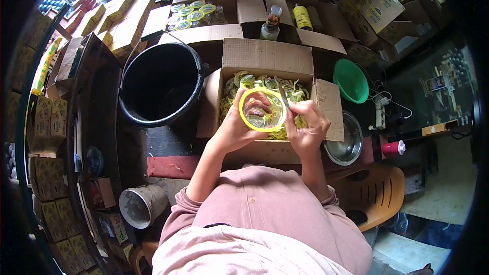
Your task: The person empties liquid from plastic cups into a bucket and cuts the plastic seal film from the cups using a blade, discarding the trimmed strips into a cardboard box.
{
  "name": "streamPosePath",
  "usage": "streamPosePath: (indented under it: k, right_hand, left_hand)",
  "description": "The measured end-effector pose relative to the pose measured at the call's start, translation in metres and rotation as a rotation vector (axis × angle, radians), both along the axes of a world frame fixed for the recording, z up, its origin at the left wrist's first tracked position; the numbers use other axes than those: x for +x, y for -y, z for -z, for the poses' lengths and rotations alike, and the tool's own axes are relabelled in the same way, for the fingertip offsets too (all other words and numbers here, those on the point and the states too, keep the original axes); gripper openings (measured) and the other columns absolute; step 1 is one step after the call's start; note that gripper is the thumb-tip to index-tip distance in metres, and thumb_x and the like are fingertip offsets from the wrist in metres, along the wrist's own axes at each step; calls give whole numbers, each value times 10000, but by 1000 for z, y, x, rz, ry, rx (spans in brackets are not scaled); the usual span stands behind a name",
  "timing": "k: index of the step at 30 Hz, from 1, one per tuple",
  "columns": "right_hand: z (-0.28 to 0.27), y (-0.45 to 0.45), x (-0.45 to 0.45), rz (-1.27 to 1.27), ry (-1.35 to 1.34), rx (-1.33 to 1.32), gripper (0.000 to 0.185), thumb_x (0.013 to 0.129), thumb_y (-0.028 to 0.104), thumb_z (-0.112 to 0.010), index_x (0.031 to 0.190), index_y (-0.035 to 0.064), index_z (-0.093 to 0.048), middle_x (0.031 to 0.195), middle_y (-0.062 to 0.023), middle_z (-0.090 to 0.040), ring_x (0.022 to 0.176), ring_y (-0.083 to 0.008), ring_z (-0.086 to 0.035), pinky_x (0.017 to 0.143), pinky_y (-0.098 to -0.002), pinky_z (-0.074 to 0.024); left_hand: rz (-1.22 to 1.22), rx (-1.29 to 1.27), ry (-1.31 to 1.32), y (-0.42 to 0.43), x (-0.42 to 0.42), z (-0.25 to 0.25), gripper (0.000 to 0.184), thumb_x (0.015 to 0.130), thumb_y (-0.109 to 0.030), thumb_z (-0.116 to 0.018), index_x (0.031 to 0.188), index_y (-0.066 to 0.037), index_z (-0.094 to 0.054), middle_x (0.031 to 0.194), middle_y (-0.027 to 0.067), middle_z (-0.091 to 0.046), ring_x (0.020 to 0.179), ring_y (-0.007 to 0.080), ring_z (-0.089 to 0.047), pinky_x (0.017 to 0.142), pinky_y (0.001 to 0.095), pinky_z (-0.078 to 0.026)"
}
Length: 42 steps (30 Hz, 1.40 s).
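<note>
My left hand point(232, 128) is closed around a clear plastic cup with a yellow rim point(242, 114), and its fingers show through the clear plastic. The round opening faces up towards me. My right hand point(309, 128) pinches a narrow dark knife point(283, 92), its blade pointing away from me alongside the right edge of the rim. Both hands are above an open cardboard box point(267, 53). Inside it lies a heap of yellow and clear plastic strips and rings point(295, 89).
To the left stands a large black bucket point(198, 79). A green basin point(351, 82), a metal bowl point(359, 145) and a pink thread spool point(391, 148) are at right. Behind, a carton holds several lidded cups point(196, 15). A jar point(270, 31) stands beside it.
</note>
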State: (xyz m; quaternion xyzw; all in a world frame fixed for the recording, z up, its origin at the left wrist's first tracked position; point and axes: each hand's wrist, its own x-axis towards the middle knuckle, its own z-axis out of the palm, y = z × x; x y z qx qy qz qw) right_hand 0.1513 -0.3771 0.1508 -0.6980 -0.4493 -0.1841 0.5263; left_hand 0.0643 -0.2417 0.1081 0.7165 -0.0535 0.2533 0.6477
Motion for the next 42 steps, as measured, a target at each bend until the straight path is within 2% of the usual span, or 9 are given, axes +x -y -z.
streamPosePath:
  k: [6,13,16,19,22,23,26,35,42]
  right_hand:
    - [-1,3,-1,-23,-55,1,131,649,-66,-647,744,6,-591,659,-76,-569,580,-156,-567,534,-243,-434]
    - [-2,2,8,-47,10,-45,183,639,-84,-629,790,15,-602,683,-80,-569,580,-159,-571,526,-255,-452]
    - [-3,2,9,-60,-9,-36,176,645,-80,-629,790,16,-601,681,-79,-566,577,-158,-570,526,-257,-450]
    - [-4,0,6,-6,-61,-11,137,646,-67,-633,747,13,-585,661,-78,-566,568,-156,-563,539,-254,-441]
    - [-2,1,4,31,-37,13,130,659,-65,-635,753,13,-589,662,-72,-560,557,-144,-562,524,-243,-442]
    - [0,1,3,34,-16,19,134,667,-66,-635,767,13,-594,667,-70,-557,553,-139,-562,514,-239,-444]
    - [3,-3,-4,89,-71,16,138,647,-33,-661,692,13,-539,649,-70,-566,556,-152,-549,534,-259,-428]
    - [5,1,-10,135,58,33,112,675,-37,-646,745,21,-581,694,-74,-580,583,-164,-576,532,-254,-458]
    - [5,3,-19,138,24,6,132,665,-33,-650,754,30,-574,686,-71,-574,607,-180,-585,547,-265,-466]
  left_hand:
    - [30,-18,-91,-3,-1,-8,931,639,-8,-720,1310,-81,-79,1042,115,-474,905,170,-536,818,272,-443]
    - [90,-19,-26,2,-1,2,914,641,-31,-726,1305,-66,-99,1077,122,-474,980,196,-509,931,327,-370]
    - [112,-25,-79,-2,0,-2,866,634,-50,-737,1290,-32,-172,1075,123,-480,998,197,-505,926,323,-375]
    - [-31,61,-19,-2,3,-2,762,644,-44,-717,1254,-8,-262,1069,114,-486,1006,196,-503,923,318,-374]
    - [-13,-91,-16,2,5,-10,693,654,-25,-684,1235,-13,-305,1085,107,-481,1018,197,-494,919,312,-371]
    - [-16,-113,16,4,6,-10,673,664,3,-639,1240,-9,-292,1101,110,-469,1044,193,-473,913,307,-369]
    - [-49,-179,62,7,6,-7,673,667,8,-632,1241,0,-281,1112,121,-453,1066,189,-454,910,305,-371]
    - [-102,-129,58,8,7,-8,662,687,7,-666,1222,-10,-277,1089,123,-442,1011,191,-479,863,294,-406]
    - [-154,-86,25,10,4,-12,662,691,10,-668,1219,-16,-269,1079,125,-444,1007,193,-482,851,296,-413]
